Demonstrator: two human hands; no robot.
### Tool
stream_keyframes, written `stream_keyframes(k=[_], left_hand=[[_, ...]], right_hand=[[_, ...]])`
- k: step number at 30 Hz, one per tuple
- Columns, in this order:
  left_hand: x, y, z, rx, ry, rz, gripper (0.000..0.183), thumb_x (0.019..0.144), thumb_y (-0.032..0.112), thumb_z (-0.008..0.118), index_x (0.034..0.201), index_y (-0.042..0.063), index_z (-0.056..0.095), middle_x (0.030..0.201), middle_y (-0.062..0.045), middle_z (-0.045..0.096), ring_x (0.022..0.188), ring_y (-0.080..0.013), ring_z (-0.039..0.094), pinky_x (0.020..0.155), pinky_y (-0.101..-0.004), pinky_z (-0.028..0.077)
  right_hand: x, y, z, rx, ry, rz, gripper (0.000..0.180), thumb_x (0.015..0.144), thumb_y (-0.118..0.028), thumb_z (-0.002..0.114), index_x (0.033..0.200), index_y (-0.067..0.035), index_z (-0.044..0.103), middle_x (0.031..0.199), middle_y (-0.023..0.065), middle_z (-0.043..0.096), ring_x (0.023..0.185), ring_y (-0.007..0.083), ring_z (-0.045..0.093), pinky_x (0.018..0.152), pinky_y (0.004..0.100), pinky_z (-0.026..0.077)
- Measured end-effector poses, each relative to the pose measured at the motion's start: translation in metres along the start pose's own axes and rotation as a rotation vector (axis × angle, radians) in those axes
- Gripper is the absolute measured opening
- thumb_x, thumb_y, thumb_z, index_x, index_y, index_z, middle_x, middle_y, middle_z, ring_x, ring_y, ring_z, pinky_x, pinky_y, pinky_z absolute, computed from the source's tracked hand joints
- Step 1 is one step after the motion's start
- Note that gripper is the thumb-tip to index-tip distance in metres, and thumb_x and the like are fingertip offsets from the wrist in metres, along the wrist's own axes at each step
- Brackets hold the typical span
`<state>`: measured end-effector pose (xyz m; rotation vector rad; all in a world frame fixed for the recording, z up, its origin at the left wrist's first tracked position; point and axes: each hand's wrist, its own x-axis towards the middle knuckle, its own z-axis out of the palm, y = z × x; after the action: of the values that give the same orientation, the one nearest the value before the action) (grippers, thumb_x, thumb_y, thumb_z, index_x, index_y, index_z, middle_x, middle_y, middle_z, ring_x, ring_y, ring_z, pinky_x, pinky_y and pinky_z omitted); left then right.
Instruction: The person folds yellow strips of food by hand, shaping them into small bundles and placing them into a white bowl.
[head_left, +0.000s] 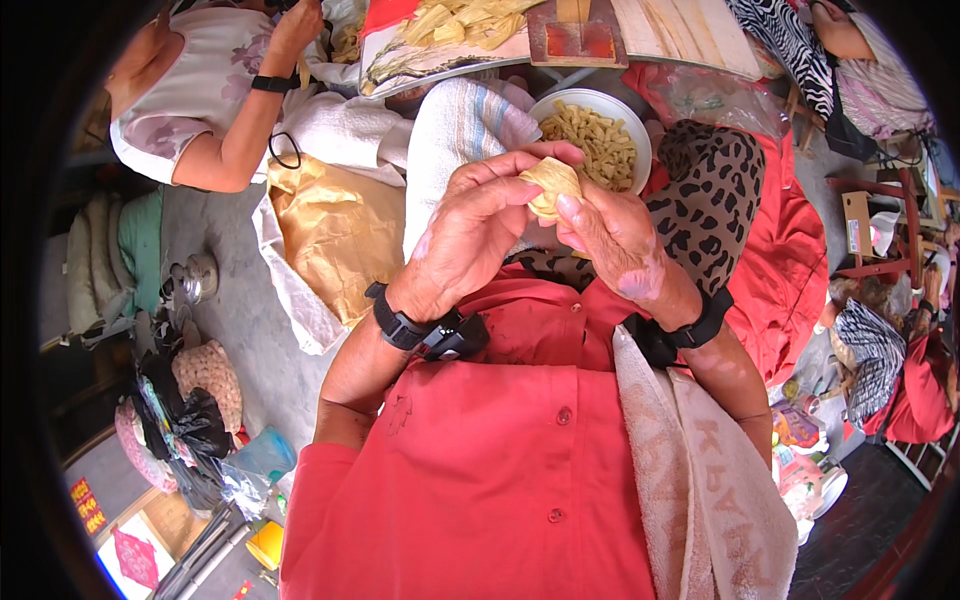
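Note:
Between my two hands is a small folded bundle of pale-yellow sheet (556, 186), which looks like tofu skin. My left hand (480, 217) pinches its left side between thumb and fingers. On the right side, the thumb of my right hand (619, 232) presses against it, and the fingers behind are partly hidden. Just beyond my hands, a white bowl (643, 154) holds many short yellow pieces (589, 142). A striped towel (454, 135) lies over my left leg, and leopard-print cloth (709, 180) covers my right leg.
Ahead stands a low table (465, 64) with loose yellow sheets (457, 26), a board with an upright blade (577, 41) and a pale board (682, 34). A gold-lined sack (337, 225) sits left, near a person in a floral top (217, 82). Red cloth (787, 277) lies right.

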<state>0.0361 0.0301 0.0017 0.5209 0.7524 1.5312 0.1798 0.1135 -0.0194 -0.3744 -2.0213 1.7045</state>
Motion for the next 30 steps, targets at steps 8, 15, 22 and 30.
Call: stream_keyframes(k=[8,15,22,30], left_hand=[[0.002,0.000,0.001,-0.038,-0.193,-0.053,0.011,0.076,0.003,0.050,0.082,-0.002,0.056,0.113,-0.012,0.052,0.093,-0.0142,0.051,0.076,-0.0264,0.042],[0.006,-0.008,-0.003,0.397,0.053,0.136,0.006,0.080,-0.001,0.050,0.083,0.001,0.055,0.103,-0.007,0.057,0.076,-0.0079,0.052,0.065,-0.0195,0.041],[-0.003,-0.004,0.001,0.409,0.049,-0.176,0.016,0.089,0.007,0.046,0.085,-0.005,0.056,0.079,-0.008,0.060,0.066,-0.0100,0.056,0.060,-0.0227,0.049],[-0.011,-0.001,-0.007,0.491,-0.177,-0.113,0.018,0.091,0.007,0.045,0.090,-0.006,0.058,0.078,-0.006,0.059,0.065,-0.0086,0.055,0.059,-0.0211,0.048]], right_hand=[[-0.004,0.000,0.001,-0.289,0.077,-0.356,0.012,0.087,-0.009,0.053,0.092,0.001,0.051,0.057,0.0103,0.048,0.053,0.0255,0.056,0.046,0.0329,0.042],[-0.004,0.008,-0.012,-0.782,0.114,-0.507,0.011,0.080,-0.003,0.058,0.081,-0.001,0.048,0.057,0.0092,0.046,0.050,0.0238,0.055,0.043,0.0333,0.043],[-0.005,0.009,-0.024,-1.008,0.103,-0.546,0.022,0.077,-0.014,0.064,0.079,-0.002,0.046,0.059,0.0088,0.049,0.052,0.0217,0.057,0.043,0.0312,0.044],[-0.012,-0.001,-0.033,-0.754,0.018,-0.457,0.029,0.075,-0.025,0.068,0.080,-0.004,0.049,0.063,0.0090,0.055,0.054,0.0234,0.057,0.046,0.0339,0.044]])
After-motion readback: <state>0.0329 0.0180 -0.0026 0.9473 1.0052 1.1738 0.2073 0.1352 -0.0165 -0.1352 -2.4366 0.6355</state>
